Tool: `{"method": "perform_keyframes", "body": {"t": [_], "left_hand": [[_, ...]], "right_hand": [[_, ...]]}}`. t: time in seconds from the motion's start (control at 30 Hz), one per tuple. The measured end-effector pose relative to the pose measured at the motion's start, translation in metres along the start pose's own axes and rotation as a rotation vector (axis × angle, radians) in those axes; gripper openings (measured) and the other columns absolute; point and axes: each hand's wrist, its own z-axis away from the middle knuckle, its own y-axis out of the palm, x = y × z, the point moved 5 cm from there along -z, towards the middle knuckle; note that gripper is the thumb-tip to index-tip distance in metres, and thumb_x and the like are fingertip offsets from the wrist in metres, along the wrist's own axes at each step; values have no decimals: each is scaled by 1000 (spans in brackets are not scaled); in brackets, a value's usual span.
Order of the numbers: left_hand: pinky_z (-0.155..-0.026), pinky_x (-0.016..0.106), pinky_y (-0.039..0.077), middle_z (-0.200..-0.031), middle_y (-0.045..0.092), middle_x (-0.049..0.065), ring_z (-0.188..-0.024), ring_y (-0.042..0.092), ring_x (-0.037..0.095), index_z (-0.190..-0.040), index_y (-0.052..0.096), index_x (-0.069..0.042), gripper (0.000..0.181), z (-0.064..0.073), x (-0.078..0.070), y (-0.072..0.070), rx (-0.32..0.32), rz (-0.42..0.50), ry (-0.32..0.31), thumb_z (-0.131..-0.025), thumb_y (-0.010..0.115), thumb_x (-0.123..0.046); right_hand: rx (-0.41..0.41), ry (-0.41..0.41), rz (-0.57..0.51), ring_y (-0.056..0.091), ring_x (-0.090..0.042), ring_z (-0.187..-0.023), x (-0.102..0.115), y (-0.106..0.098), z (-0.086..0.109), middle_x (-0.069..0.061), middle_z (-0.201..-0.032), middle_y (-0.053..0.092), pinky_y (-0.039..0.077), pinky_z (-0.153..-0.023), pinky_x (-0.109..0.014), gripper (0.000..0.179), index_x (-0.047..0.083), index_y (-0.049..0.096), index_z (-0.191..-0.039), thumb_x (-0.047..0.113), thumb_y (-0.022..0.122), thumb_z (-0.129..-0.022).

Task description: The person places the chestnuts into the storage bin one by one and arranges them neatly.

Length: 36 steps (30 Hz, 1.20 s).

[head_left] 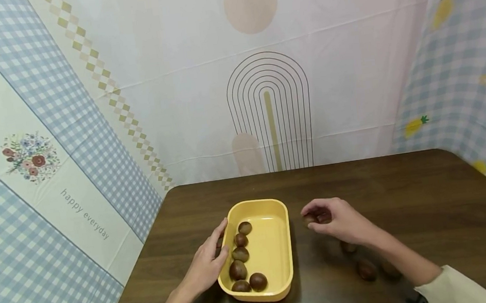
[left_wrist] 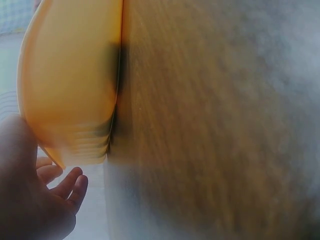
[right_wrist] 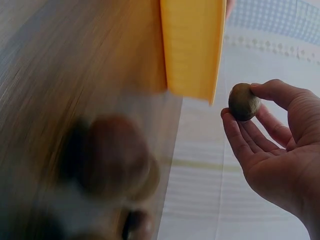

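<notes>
Your right hand [head_left: 339, 219] pinches a brown egg-shaped fruit [right_wrist: 244, 103], right of the yellow tub [head_left: 274, 246]; your left hand [head_left: 205, 265] rests loose-fingered at its rim. Fingertip-only hold on a rounded body could slip, sending it rolling

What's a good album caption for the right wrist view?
Fingers pinching a round brown object beside the yellow container.
</notes>
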Motion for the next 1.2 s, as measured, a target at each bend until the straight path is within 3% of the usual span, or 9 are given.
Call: {"method": "perform_keyframes", "body": {"t": [0.33, 0.67, 0.9, 1.2], "left_hand": [[-100, 42, 54, -151, 59, 9, -117, 68, 21, -168, 35, -16, 67, 2, 2, -1, -4, 0, -9, -106, 59, -4], [-96, 38, 56, -152, 58, 11, -117, 69, 23, -168, 34, -15, 67, 2, 1, -1, 8, 21, -1, -106, 58, -4], [-101, 44, 54, -154, 57, 9, -119, 67, 23, -168, 35, -14, 68, 1, 0, -2, 7, 3, -1, -105, 59, -3], [-99, 41, 55, -153, 58, 9, -118, 68, 22, -167, 36, -14, 68, 1, 0, -2, 4, -1, 0, -105, 59, -2]], "right_hand": [[56, -55, -28, 70, -15, -96, 22, 55, -32, -1, -105, 74, 60, -85, -30, 22, 5, 75, -112, 0, 78, -91], [88, -128, -41, 70, -15, -92, 34, 95, -46, -1, -99, 75, 60, -85, -41, 22, 3, 76, -108, -2, 79, -87], [110, -161, -16, 68, -16, -86, 41, 110, -50, -4, -96, 73, 60, -81, -35, 22, 0, 75, -105, -7, 80, -84], [154, -156, 68, 70, -16, -87, 50, 125, -55, -3, -93, 76, 61, -78, -33, 22, 1, 75, -102, -3, 85, -82]]}}
